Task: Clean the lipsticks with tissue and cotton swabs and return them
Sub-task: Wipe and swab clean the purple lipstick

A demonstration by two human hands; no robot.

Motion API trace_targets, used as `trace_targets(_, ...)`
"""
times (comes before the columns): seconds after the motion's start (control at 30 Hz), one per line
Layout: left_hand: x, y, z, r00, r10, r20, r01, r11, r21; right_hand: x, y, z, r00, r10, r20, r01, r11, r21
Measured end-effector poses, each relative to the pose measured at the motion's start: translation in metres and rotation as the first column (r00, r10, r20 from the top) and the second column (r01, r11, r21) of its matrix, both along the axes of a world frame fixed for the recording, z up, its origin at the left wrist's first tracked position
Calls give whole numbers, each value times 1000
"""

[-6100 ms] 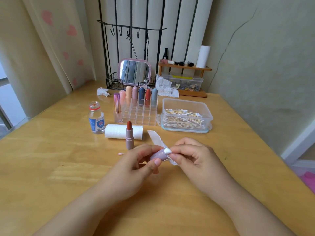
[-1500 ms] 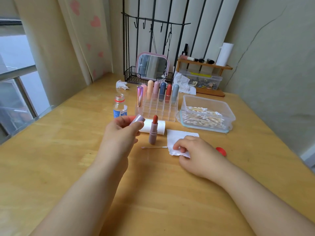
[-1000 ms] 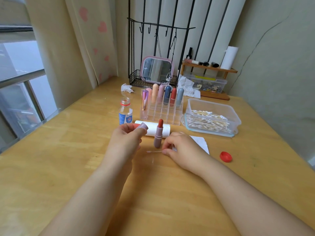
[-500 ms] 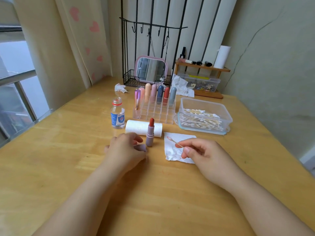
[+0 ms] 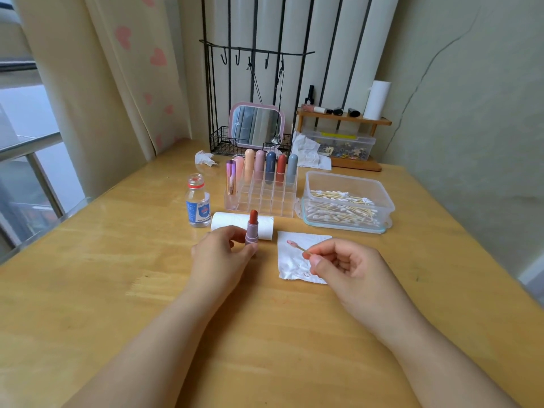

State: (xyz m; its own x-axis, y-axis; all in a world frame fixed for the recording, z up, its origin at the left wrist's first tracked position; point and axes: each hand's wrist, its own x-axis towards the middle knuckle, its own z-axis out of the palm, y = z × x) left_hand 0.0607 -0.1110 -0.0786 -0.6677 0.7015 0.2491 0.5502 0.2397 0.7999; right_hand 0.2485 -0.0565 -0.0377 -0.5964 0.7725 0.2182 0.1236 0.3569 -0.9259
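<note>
The uncapped lipstick (image 5: 252, 231) stands upright near the table's middle, its red bullet up, and the left hand (image 5: 221, 254) now curls round its mauve base — half a second ago that hand lay low on the wood just short of it, over the cap. At about three o'clock from the lipstick the right hand (image 5: 347, 266) pinches a cotton swab (image 5: 298, 247) by its stick, pink-stained tip pointing toward ten o'clock over the crumpled tissue (image 5: 297, 260); swab and hand sit much as before. Just behind the lipstick, at twelve, lies a tissue roll (image 5: 265, 226) on its side, with the clear organizer (image 5: 265, 198) and its back row of capped lipsticks (image 5: 266, 166) beyond. A small uncapped bottle (image 5: 198, 201) stands at ten o'clock; the box of cotton swabs (image 5: 347, 206) sits at two. The wooden table (image 5: 103, 290) runs open toward six and nine — its right edge falls away at four. A mirror (image 5: 256, 125), wire rack and shelf crowd the far wall.
</note>
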Motion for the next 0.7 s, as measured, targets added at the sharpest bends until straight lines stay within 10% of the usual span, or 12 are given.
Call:
trace_targets(0.27,27,-17,22,968,-197,156,152,953,262,8,-5,10,994,-15,-105,32,986,163)
trace_targets(0.7,77,-44,46,458,-746,484,374,656,656,32,-17,41,979,-37,-202,137,851,507)
